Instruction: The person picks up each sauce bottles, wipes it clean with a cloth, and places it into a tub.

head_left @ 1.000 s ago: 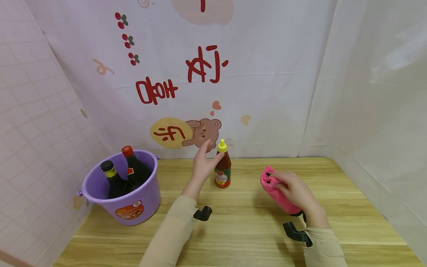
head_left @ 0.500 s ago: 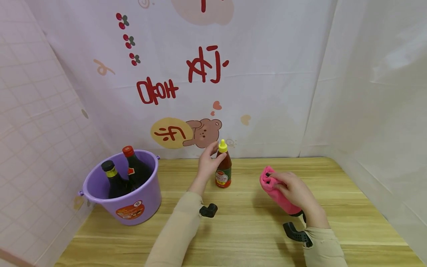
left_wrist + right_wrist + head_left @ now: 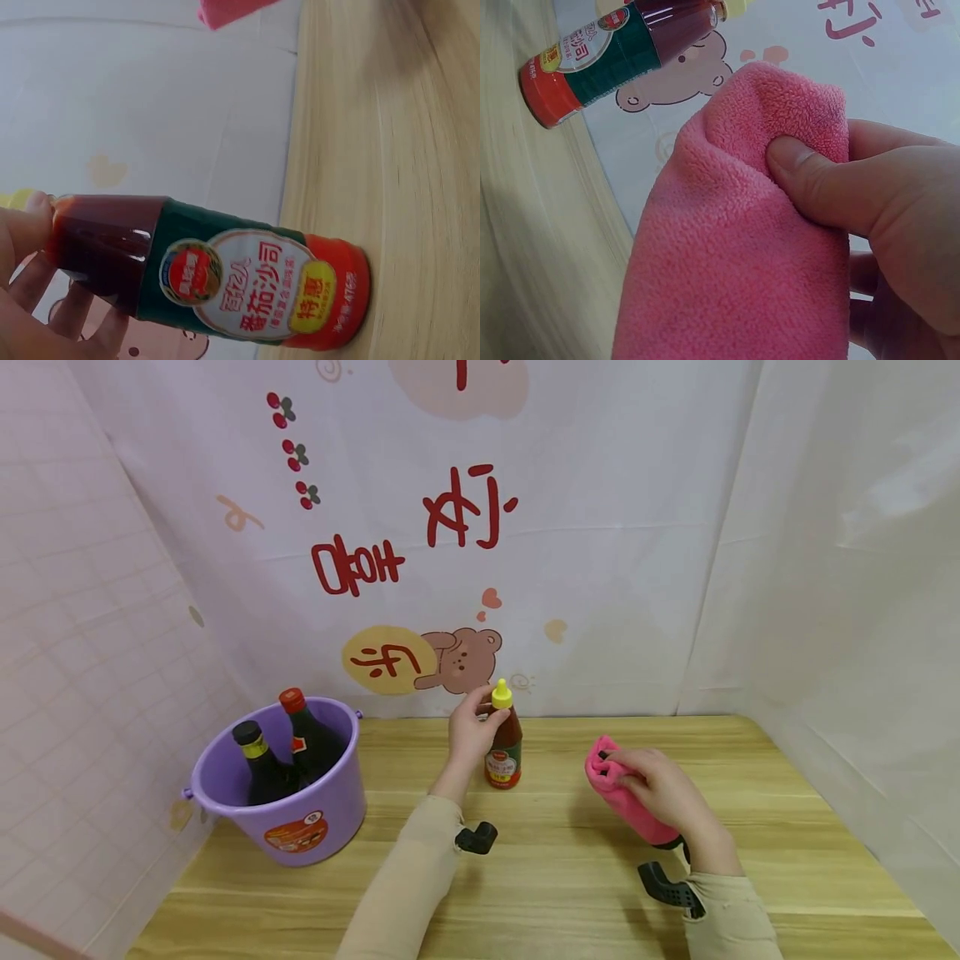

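A ketchup bottle (image 3: 503,760) with a yellow pointed cap (image 3: 502,695) stands upright on the wooden table. My left hand (image 3: 470,735) grips it round the neck, thumb in front near the cap and fingers behind, as the left wrist view shows. The bottle's label (image 3: 247,285) faces the left wrist camera. To the right, my right hand (image 3: 663,785) pinches a folded pink towel (image 3: 735,217) near its top, with the thumb pressed into the fleecy cloth. The towel (image 3: 630,806) hangs down at a slant; a dark edge shows at its lower end.
A purple bucket (image 3: 341,793) stands at the left of the table, holding a black-capped bottle (image 3: 262,768) and a red-capped bottle (image 3: 311,743). A printed white curtain (image 3: 600,568) closes off the back. The wooden tabletop (image 3: 540,893) stretches out in front.
My left hand has moved right to the ketchup bottle, and its fingers have closed round the neck. The right hand and towel have stayed in place.
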Tool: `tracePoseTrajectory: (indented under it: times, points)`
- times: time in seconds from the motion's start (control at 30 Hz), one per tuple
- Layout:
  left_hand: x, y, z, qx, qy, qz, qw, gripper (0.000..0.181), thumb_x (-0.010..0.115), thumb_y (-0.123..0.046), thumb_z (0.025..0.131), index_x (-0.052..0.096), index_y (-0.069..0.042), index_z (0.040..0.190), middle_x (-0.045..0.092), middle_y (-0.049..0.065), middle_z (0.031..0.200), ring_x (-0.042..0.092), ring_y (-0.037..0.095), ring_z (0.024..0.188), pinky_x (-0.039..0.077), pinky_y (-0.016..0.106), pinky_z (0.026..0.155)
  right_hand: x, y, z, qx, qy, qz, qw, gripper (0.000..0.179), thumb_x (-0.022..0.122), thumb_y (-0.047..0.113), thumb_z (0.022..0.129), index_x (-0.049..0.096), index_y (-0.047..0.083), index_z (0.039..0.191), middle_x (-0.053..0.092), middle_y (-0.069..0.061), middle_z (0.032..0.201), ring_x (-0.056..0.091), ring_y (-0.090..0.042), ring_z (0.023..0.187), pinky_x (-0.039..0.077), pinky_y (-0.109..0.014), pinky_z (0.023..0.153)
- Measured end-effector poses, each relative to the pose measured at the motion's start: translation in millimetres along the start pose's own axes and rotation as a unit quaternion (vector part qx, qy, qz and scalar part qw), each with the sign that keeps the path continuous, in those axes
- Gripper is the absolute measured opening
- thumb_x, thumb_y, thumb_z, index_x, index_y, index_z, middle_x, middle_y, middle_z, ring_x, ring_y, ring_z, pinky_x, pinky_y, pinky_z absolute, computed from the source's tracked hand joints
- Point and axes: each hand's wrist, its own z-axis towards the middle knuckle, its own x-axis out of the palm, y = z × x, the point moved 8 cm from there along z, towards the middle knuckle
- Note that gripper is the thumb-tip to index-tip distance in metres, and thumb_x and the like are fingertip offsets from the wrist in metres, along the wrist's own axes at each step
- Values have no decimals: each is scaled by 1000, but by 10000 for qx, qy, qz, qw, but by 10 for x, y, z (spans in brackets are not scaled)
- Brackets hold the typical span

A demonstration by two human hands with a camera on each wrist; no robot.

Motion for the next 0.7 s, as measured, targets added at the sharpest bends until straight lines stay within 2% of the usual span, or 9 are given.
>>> tracePoseTrajectory:
  times: [0.23,0.7]
  points:
    - [20,-111,-123,-1,91,171,9998,36,73,-4,89,65,-9,124,67,10,118,66,28,104,55,41,87,-9,13,-3,0,-4,-34,10000,35,77,-11,76,71,14,99,69,5,94,64,-18,85,54,-43,74]
    - [21,-248,-385,188,594,144,9980,35,74,-3,87,66,-8,121,68,10,115,67,29,101,56,42,85,23,97,38,-163,-91,16,9998,36,78,-11,75,72,13,102,72,3,97,66,-19,86,54,-42,74]
